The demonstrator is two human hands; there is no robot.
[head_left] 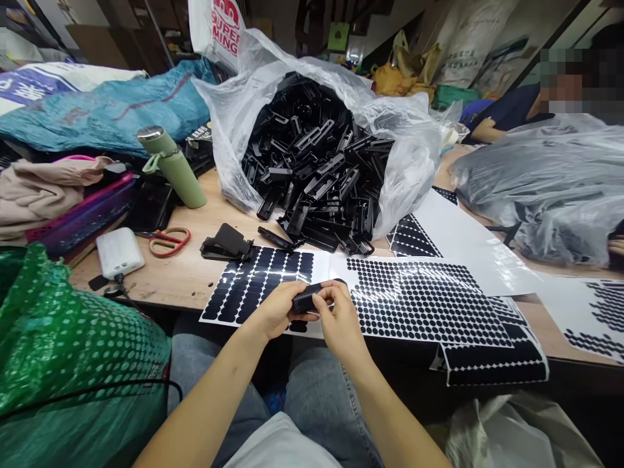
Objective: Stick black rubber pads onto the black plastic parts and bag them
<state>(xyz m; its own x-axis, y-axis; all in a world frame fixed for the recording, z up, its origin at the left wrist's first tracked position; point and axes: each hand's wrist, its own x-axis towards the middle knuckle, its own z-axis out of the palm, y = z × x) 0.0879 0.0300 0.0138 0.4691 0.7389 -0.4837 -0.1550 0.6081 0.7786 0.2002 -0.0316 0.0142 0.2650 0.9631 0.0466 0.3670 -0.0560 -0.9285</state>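
Note:
Above the table's front edge, my left hand is closed around one end of a small black plastic part with a ribbed or patterned face. My right hand pinches the other end, thumb against the face. What the far side of the part looks like is hidden by my fingers. Under and beside my hands lie a sheet of black oblong stickers on the left and a sheet of round black stickers on the right. Behind them, many similar black parts spill from a clear plastic bag.
Left on the wooden table are a green bottle, red-handled scissors, a white power bank and a black clip-like part. A green sack stands at left. Another person's arm shows behind grey plastic bags.

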